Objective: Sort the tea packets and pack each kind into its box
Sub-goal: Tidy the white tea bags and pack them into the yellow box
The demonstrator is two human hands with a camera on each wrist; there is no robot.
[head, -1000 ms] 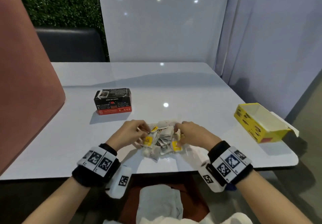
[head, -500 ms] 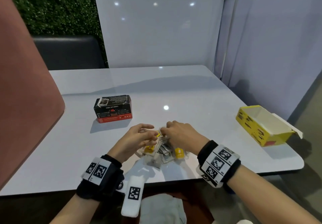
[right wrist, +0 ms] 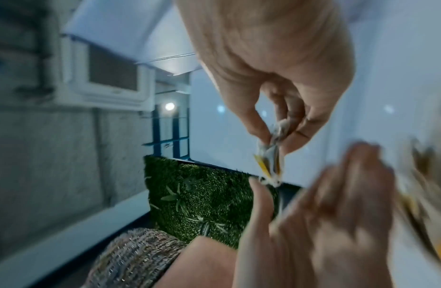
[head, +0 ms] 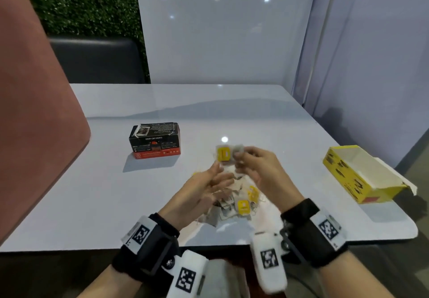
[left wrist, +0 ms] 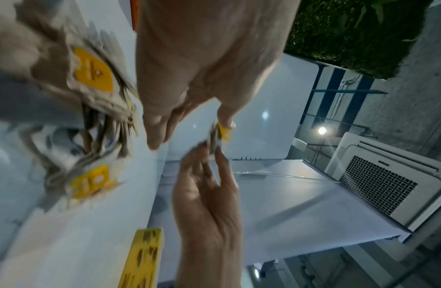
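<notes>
My right hand [head: 260, 170] pinches a crinkly paper tea bag [head: 224, 153] with a square yellow tag, mid-frame above the heap of bags [head: 242, 206] on the glossy bench [head: 116, 193]; my slack left hand [head: 204, 191] touches its lower edge.

Behind the left hand [head: 202, 193] and right hand [head: 264, 174] sit black wrist straps [head: 148, 251] carrying white plates [head: 139, 234] with black square code markers. A white tagged pod [head: 269, 263] hangs beneath each.

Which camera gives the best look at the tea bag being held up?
The head view: the tea bag faces it, yellow tag plain, pinched by the right hand. Both wrist views catch it only edge-on.
</notes>
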